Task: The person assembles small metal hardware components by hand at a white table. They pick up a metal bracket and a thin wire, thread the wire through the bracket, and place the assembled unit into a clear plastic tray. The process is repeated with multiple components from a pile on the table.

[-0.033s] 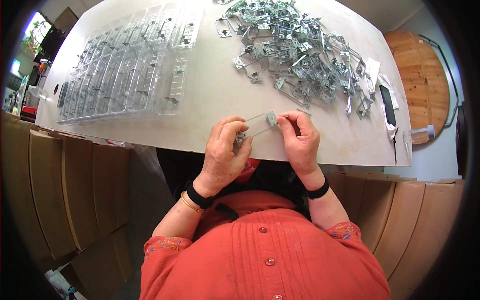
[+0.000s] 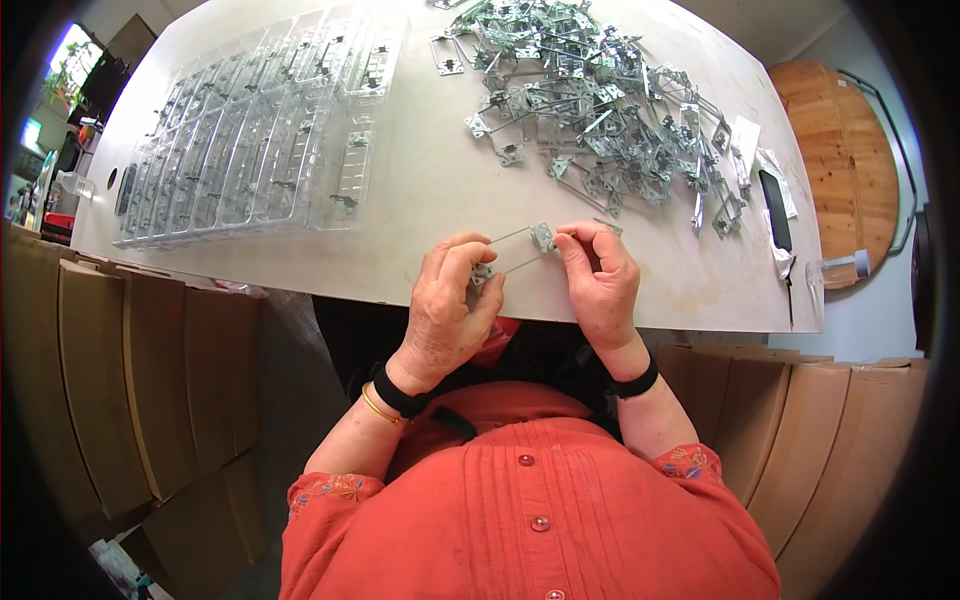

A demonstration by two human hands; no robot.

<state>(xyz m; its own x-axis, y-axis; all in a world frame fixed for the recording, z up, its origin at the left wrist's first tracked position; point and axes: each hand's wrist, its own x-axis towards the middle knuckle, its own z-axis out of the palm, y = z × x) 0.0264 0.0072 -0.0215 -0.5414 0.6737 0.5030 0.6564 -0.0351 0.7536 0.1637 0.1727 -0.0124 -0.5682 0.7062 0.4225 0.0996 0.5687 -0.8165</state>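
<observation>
The person's left hand (image 2: 450, 310) reaches up from the lower edge, its wrist angled inward and its fingers curled over toward the thumb, grasping one end of a wire-frame metal bracket (image 2: 541, 237). The back of this hand faces the camera, and its fingers partly cover the end they grip.

The right hand (image 2: 603, 280) comes in from the other side, forearm slanting up and inward. Its thumb and forefinger are pinched together on the bracket's opposite end, at the edge of the small plate; the exact spot gripped is hidden between the fingertips. The remaining fingers fold toward the palm.

The bracket lies between the two hands, its two thin wires spanning the gap, above the near edge of the white table (image 2: 420, 180). Beyond the right hand is a heap of similar metal brackets (image 2: 600, 100); clear plastic trays (image 2: 235, 150) stand to the left.
</observation>
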